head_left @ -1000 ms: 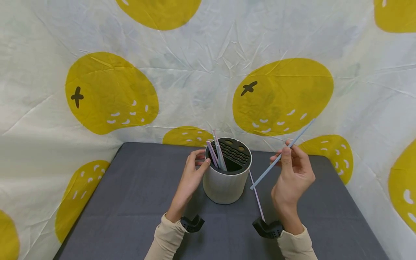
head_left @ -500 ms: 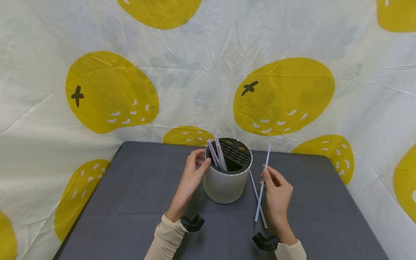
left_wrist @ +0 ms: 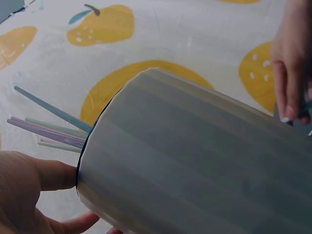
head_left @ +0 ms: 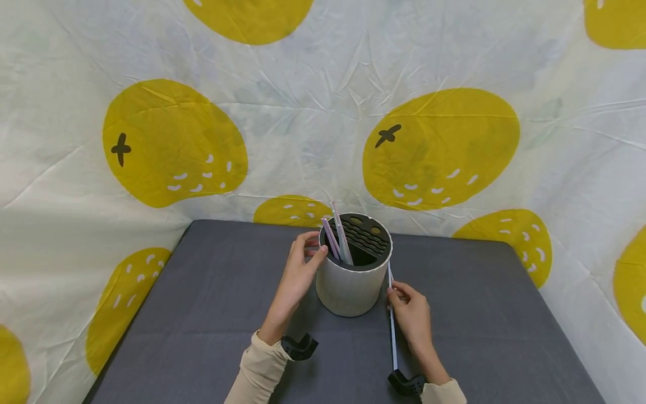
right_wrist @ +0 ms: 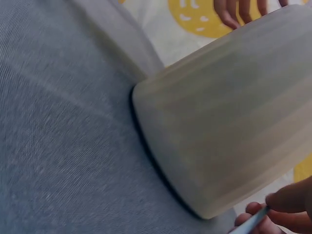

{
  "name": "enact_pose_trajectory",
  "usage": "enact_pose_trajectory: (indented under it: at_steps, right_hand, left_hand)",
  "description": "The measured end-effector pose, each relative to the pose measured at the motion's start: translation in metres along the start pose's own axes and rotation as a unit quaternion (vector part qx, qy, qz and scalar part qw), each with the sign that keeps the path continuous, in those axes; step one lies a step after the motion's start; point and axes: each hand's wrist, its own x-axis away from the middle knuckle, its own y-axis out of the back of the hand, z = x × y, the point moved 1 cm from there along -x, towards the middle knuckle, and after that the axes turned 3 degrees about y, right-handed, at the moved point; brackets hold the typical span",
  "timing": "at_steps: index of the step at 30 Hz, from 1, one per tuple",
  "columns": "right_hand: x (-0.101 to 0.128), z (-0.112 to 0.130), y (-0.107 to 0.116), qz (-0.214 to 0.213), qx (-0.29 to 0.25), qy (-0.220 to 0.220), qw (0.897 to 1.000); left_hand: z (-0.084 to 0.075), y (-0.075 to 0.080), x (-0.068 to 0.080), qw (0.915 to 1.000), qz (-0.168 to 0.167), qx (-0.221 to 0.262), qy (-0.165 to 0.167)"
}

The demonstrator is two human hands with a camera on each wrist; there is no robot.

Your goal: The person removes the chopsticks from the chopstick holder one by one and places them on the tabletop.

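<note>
A person's left hand (head_left: pixel 298 275) wraps the left side of a pale ribbed holder (head_left: pixel 350 289), thumb and fingers curled against its wall just under the rim. The holder stands upright near the middle of the grey tabletop (head_left: pixel 202 314), closer to its far edge than to the near one. Its top is a black insert (head_left: pixel 365 238) with slots and 2 round holes toward the back, and an open well at the left. Several thin straws (head_left: pixel 335 235), pink, lilac and pale blue, lean out of that well toward the far left. Just right of the holder, the right hand (head_left: pixel 411 314) pinches a pale blue straw (head_left: pixel 392 336) between thumb and fingertips; the straw runs from beside the holder's rim toward the near edge, low over the tabletop. A second, pinkish straw may lie under it, but the 2 overlap and cannot be told apart. The left wrist view shows only the holder's wall and the straw tips; the right wrist view cuts off all but a short end of the held straw. Both sleeves are cropped at the near edge of the head view.
</note>
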Motion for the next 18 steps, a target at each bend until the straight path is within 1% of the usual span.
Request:
enact_pose_trajectory:
  at_steps: [4,7,12,18]
  right_hand:
    - [-0.001,-0.006,-0.005,0.011,0.078,0.024,0.997]
    - [-0.001,-0.008,-0.008,0.021,0.120,0.044,0.992]
    - [-0.001,-0.012,-0.011,0.030,0.157,0.069,0.985]
    - [-0.001,-0.015,-0.014,0.039,0.202,0.076,0.976]
  left_hand:
    - [0.000,0.000,0.000,1.0000,-0.001,-0.002,0.001]
    - [0.001,-0.001,-0.001,1.0000,0.000,-0.003,0.001]
    - [0.000,-0.001,-0.001,1.0000,0.000,-0.004,0.002]
    - [0.000,0.000,-0.001,1.0000,-0.001,0.006,0.004]
